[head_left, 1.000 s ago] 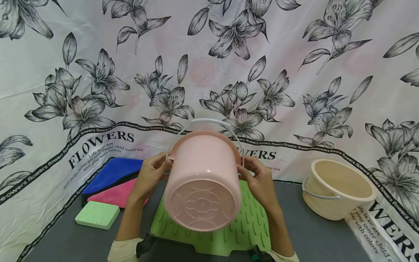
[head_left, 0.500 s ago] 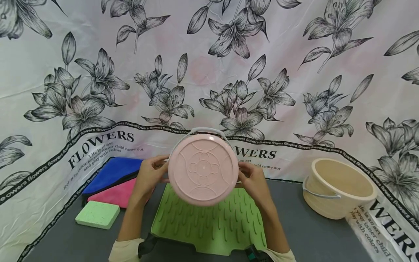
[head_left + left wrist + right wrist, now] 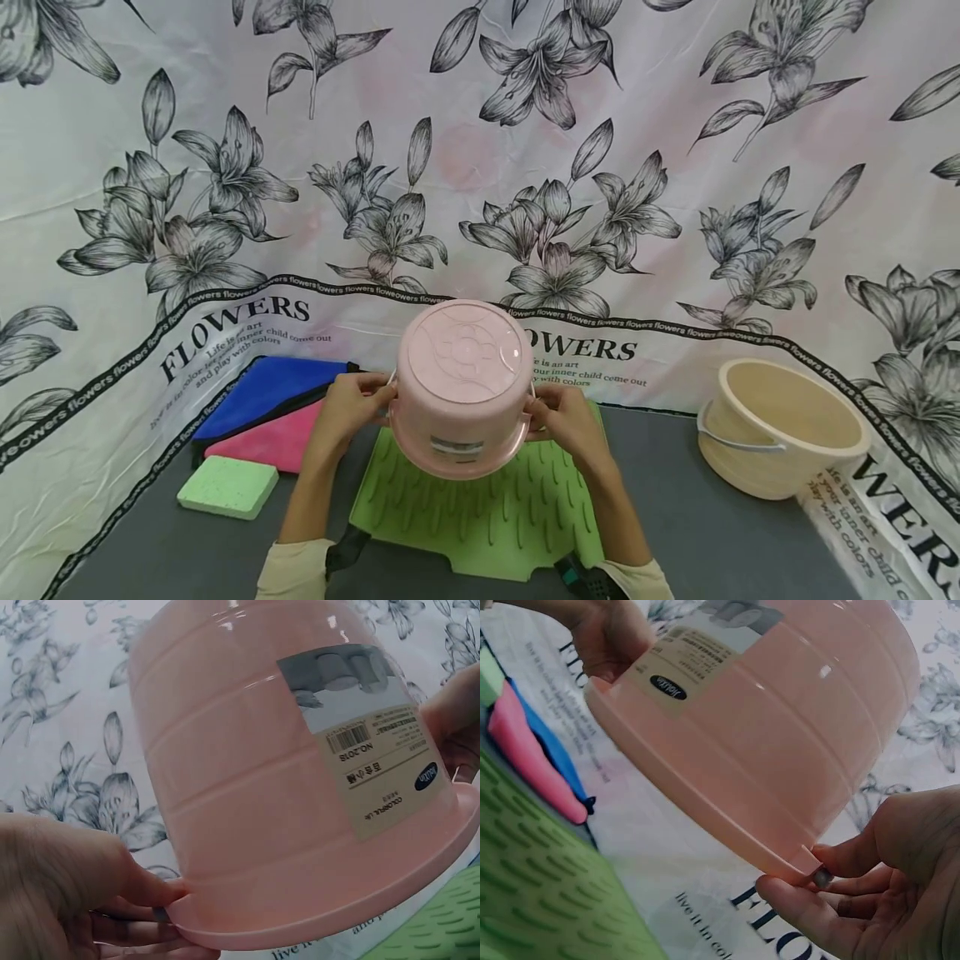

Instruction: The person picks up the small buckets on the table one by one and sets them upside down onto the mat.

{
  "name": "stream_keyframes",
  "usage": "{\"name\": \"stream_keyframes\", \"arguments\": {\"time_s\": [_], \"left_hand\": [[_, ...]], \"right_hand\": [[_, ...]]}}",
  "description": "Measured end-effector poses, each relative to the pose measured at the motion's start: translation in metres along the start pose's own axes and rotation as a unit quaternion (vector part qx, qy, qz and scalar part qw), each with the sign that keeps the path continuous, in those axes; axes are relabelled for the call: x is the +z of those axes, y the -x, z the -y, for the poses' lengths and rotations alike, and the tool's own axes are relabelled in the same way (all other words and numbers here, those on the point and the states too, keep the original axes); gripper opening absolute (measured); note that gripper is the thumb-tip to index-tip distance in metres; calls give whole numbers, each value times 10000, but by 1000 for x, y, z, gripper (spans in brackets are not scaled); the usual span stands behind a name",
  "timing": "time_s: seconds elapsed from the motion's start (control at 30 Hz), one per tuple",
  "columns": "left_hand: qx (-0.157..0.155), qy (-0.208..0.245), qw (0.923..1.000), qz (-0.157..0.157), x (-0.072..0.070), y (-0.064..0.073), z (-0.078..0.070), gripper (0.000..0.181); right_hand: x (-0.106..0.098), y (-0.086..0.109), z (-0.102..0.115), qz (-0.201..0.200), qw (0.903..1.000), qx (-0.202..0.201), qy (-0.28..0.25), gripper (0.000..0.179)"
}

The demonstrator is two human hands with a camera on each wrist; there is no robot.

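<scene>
A pink plastic bucket is held upside down over the green ribbed mat, its round base facing up and its rim below. My left hand pinches the rim at the handle lug on the left side. On the opposite side my right hand pinches the rim the same way, thumb on the outer wall and fingers under the edge. A printed label with a barcode shows upside down on the bucket's wall in the left wrist view. Most of the handle is hidden behind the bucket.
A cream bucket with a grey handle stands at the right. To the left lie a pale green sponge and a blue and pink zipped pouch. A flower-printed cloth rises behind the dark grey tabletop.
The bucket has been turned in both hands: its base swung from facing low and forward to facing up, and its rim came down into view with the label. The hands kept their hold.
</scene>
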State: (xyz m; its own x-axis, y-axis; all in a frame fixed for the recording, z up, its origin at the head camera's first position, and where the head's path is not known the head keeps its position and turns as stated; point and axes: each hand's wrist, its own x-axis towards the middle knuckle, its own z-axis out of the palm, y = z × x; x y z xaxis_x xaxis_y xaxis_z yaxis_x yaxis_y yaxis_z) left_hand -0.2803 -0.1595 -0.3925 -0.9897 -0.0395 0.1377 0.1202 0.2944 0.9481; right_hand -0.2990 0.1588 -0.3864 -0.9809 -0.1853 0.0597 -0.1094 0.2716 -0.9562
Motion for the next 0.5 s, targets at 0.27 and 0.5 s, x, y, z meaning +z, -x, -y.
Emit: {"name": "stream_keyframes", "arguments": {"time_s": [0.27,0.5], "left_hand": [[-393,-85,9992,8,3,-6,24,31],[-591,-291,9976,-195,11,-13,43,28]], "right_hand": [[14,-9,-21,205,9993,103,293,31],[23,-11,-29,601,9943,-19,886,30]]}}
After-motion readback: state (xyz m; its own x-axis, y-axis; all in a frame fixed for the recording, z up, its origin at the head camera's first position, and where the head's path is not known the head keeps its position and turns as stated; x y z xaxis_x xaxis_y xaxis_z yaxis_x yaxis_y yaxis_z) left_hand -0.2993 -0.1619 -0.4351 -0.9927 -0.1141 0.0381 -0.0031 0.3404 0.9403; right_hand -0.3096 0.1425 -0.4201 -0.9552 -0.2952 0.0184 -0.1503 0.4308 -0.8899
